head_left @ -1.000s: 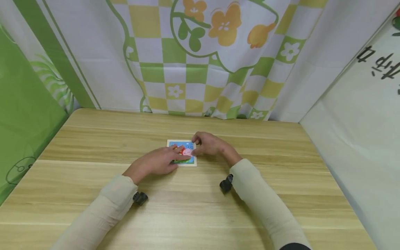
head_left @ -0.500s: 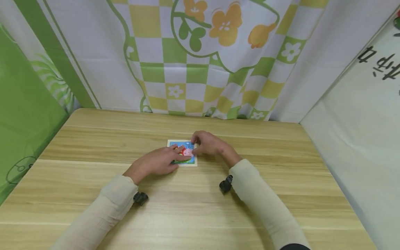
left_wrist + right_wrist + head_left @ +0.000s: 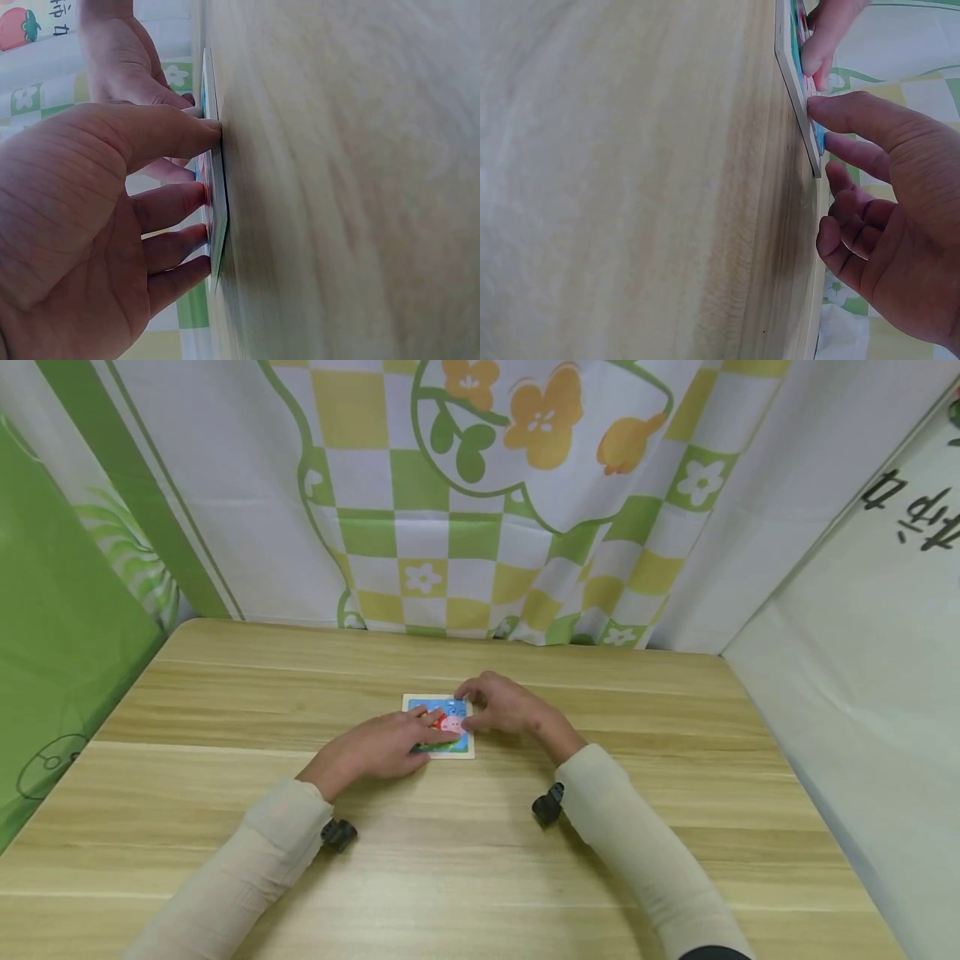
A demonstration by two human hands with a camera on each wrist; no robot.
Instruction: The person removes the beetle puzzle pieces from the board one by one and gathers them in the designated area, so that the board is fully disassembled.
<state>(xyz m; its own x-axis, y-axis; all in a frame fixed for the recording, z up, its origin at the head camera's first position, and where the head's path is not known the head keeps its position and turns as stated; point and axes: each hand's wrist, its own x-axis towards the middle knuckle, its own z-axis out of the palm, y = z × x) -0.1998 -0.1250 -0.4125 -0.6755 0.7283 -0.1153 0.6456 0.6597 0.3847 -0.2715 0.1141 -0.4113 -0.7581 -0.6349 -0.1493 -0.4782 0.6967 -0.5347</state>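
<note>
A small square puzzle board [image 3: 469,749] with a pale border and a pink pig face on blue lies on the wooden table. My left hand [image 3: 385,745] rests on its left part, fingers spread over the picture. In the left wrist view, my left thumb is at the board's near edge. My right hand [image 3: 504,705] is at the board's right side, with thumb and forefinger bent toward the upper right corner. In the right wrist view, those two tips meet the board, apart from each other. The other right fingers are curled in the air. I cannot tell whether the tips pinch a loose piece.
The wooden table [image 3: 420,877] extends all round the board. Behind it hangs a checked curtain [image 3: 471,539] with flowers. A green cloth [image 3: 67,635] borders the left side, and a white panel [image 3: 862,693] with writing stands at the right. Both wrists carry small black cameras.
My right forefinger has shifted slightly left along the board's upper edge. The left hand stays in place on the picture.
</note>
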